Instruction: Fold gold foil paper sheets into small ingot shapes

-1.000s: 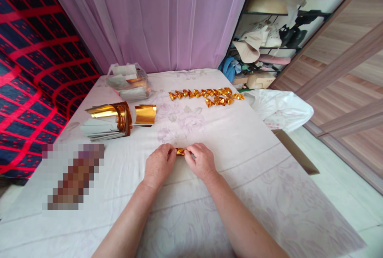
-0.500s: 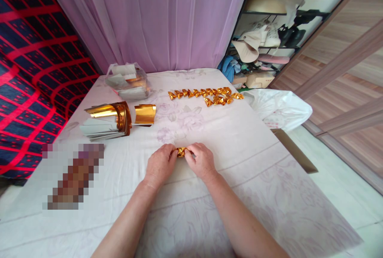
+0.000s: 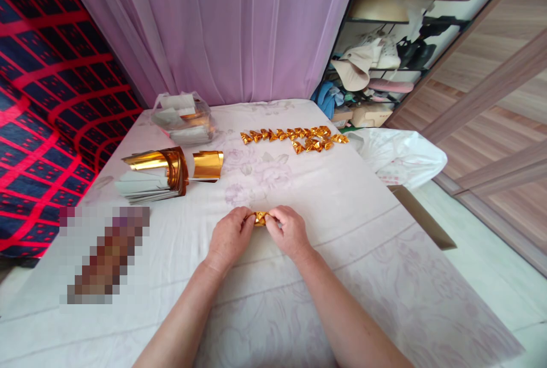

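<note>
A small folded piece of gold foil paper spans the gap between my two hands, low over the cloth. My left hand pinches its left end, and my right hand pinches the right end. Fingers and thumbs cover both ends, so only the shiny creased middle shows. Farther back, several folded gold foil pieces lie in a row that bunches up at its right side. To the left sits a fanned stack of gold-and-white foil paper, with a loose gold sheet beside it.
A clear plastic bag of paper stands at the back left of the flowered cloth. A blurred patch covers something at left. Past the right edge are a white plastic bag, a cardboard piece and a shelf with shoes.
Both hands keep their pinch on the gold foil piece. Its visible middle looks slightly different in its creases; the whole view has shifted a little.
</note>
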The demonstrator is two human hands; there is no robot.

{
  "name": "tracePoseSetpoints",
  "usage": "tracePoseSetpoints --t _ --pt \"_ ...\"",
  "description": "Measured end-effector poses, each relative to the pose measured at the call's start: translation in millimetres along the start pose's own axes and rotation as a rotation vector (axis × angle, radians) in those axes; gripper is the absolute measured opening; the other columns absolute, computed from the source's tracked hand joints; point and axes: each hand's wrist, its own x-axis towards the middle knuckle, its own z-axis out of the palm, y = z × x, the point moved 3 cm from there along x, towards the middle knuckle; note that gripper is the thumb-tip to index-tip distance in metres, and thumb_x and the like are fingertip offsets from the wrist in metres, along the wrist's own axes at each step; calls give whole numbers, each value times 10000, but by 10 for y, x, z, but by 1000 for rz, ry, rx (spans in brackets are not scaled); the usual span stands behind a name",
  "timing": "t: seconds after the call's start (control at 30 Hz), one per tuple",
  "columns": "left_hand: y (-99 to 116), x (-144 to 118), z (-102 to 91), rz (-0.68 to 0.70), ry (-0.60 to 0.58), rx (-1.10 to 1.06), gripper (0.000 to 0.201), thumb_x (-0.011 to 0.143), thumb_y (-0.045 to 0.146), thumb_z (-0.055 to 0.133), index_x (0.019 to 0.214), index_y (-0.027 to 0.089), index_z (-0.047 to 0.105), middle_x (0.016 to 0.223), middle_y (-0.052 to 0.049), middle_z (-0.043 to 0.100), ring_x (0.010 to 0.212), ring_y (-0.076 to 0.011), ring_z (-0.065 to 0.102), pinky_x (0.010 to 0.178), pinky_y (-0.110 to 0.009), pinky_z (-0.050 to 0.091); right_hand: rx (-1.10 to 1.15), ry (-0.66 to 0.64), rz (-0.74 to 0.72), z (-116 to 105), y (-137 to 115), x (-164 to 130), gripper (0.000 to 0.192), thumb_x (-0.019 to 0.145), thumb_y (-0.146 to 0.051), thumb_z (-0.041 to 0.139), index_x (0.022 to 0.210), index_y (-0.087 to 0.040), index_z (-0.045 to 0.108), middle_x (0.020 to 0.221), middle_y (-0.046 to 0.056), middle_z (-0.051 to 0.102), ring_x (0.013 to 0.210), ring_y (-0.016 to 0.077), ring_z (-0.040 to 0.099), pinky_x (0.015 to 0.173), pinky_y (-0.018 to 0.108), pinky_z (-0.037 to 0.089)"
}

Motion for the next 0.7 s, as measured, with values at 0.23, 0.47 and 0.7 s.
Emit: tracePoseSetpoints --t 0.23,0.47,0.7 --pt "-18 5 -37 -67 -2 34 212 932 276 445 812 212 608 803 -16 671 724 -168 602 638 -265 377 12 -8 -15 -5 4 -3 221 890 -218 484 710 -222 612 687 16 643 693 160 578 668 254 387" --pt "-3 3 -26 -59 -20 39 205 938 272 447 828 215 611 825 -15 675 753 -165 612 658 -257 393 4 -11 -35 -4 -2 1 235 893 -194 461 720 -222 617 697 21 646 703 162 578 665 258 391" --pt "15 -14 -18 -78 -23 109 187 943 252 458 860 214 621 879 -33 690 793 -178 626 674 -268 397 23 -5 -110 -19 -66 8 242 893 -181 448 701 -221 590 679 15 614 685 160 566 659 259 383"
